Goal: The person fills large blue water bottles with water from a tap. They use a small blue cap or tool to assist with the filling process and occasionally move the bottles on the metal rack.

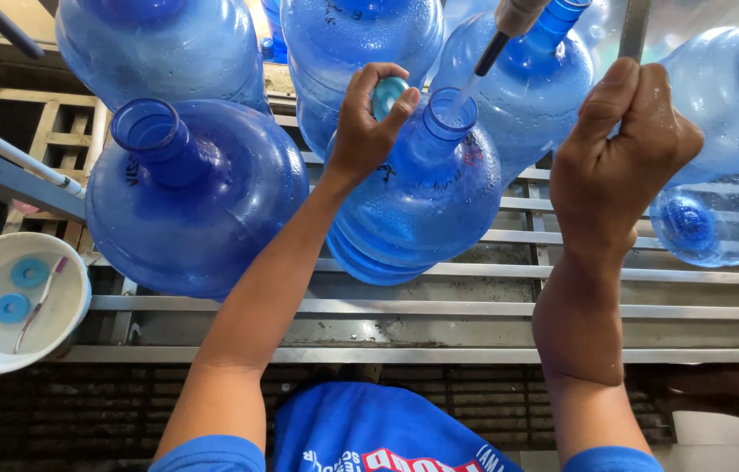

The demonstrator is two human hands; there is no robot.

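Observation:
My left hand (367,122) pinches a small light-blue bottle cap (388,94) just left of the open neck of a big blue water jug (426,205) on a metal rack. A nozzle (499,39) hangs over that neck and a thin stream of water runs from it into the jug. My right hand (623,149) is raised to the right, fingers curled up toward a metal bar; what it grips is hidden. Another open-necked jug (190,197) stands at the left.
Several more blue jugs (736,105) crowd the back and right of the steel rack (439,308). A white bowl (15,301) at the lower left holds water, two blue caps and a small brush. A white pipe (11,150) slants above it.

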